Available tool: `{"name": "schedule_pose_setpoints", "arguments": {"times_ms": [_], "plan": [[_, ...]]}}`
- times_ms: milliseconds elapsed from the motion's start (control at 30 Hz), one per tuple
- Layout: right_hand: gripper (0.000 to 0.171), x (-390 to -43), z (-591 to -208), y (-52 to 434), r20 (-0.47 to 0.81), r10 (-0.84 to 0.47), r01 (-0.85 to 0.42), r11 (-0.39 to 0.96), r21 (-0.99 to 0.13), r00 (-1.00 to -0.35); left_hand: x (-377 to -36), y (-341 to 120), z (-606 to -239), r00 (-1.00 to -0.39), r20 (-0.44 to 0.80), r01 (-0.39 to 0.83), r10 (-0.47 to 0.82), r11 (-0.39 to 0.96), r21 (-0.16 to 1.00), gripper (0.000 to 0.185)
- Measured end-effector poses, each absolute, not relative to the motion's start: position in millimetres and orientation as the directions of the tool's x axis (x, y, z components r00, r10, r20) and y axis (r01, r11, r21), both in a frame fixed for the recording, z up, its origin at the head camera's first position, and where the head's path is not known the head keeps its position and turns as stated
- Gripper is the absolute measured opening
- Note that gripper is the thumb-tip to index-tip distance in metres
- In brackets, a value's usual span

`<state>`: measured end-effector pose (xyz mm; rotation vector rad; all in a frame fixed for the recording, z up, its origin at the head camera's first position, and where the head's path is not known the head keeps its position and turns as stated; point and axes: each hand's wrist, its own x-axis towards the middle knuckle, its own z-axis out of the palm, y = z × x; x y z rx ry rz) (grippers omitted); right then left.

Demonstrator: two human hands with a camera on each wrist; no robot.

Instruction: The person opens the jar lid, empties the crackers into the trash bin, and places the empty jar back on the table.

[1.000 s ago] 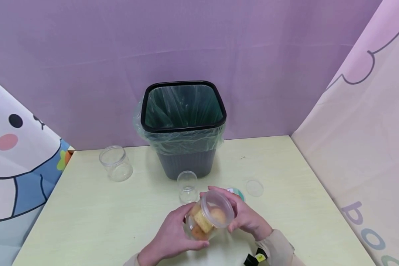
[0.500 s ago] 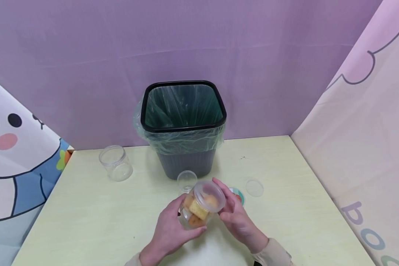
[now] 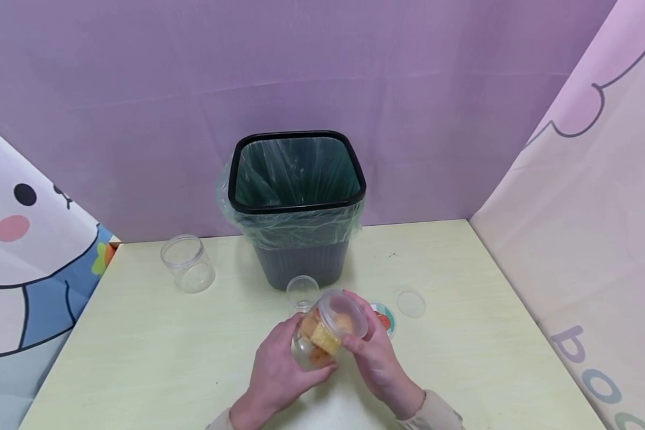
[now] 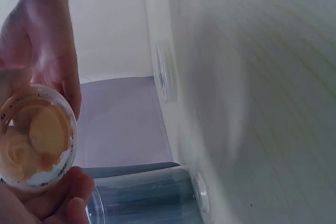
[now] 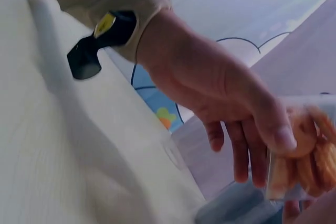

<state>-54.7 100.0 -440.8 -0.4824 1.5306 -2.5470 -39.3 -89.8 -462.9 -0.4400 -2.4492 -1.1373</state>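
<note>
Over the near middle of the table, both hands hold a clear plastic jar with yellow and orange food pieces inside. It is tilted, lid end up and to the right. My left hand wraps the jar's body from the left. My right hand curls round its clear lid. In the left wrist view the jar's bottom faces the camera, between left fingers and the right hand. The right wrist view shows the left hand with its thumb on the jar.
A black bin lined with a clear bag stands at the table's back middle. A small clear jar stands just before it, an empty wider jar at the back left. Right of the hands lie a lid with a coloured label and a clear lid.
The jar and both hands have moved a little away from me, towards the bin. The right hand's fingers have shifted round the lid.
</note>
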Motion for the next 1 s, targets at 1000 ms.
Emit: {"name": "schedule_pose_setpoints", "arguments": {"times_ms": [1000], "plan": [[0.098, -85, -447, 128, 0.531, -0.709, -0.008, -0.596, -0.803, -0.464, -45, -111, -449, -0.746, 0.223, 0.351, 0.628, 0.086, 0.932, 0.065]]}}
